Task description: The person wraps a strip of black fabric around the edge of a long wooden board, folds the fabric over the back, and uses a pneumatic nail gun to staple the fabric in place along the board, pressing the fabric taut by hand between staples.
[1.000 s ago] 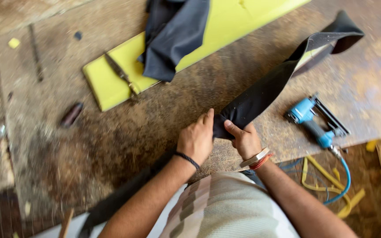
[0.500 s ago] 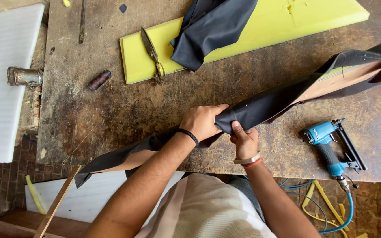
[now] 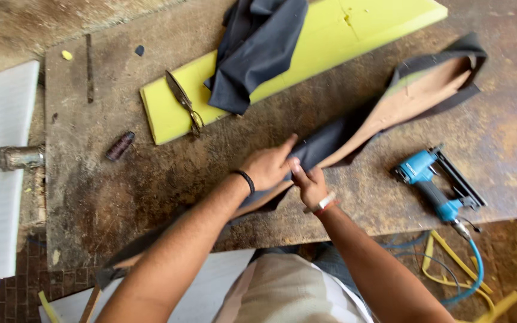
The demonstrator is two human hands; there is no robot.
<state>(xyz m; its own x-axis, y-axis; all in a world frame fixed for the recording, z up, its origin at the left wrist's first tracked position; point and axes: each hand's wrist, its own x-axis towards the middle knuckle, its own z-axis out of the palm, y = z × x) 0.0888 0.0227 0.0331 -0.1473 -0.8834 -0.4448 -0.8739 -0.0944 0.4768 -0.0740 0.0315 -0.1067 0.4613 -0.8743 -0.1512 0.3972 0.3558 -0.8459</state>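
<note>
Your hands meet, side by side.
Your left hand (image 3: 265,168) lies palm-down, fingers stretched forward; your right hand (image 3: 310,184) curls beside it, thumb touching, both forearms bare.

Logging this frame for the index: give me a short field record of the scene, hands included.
surface: worn rusty brown workbench top
left hand: pressing on the long board wrapped in dark grey fabric
right hand: pinching the fabric edge beside the left hand
board: lies diagonally, tan underside visible at the far end
right of hands: blue pneumatic staple gun with blue hose, untouched
behind: yellow-green foam slab, loose dark grey cloth on it, metal scissors at its left end
</note>
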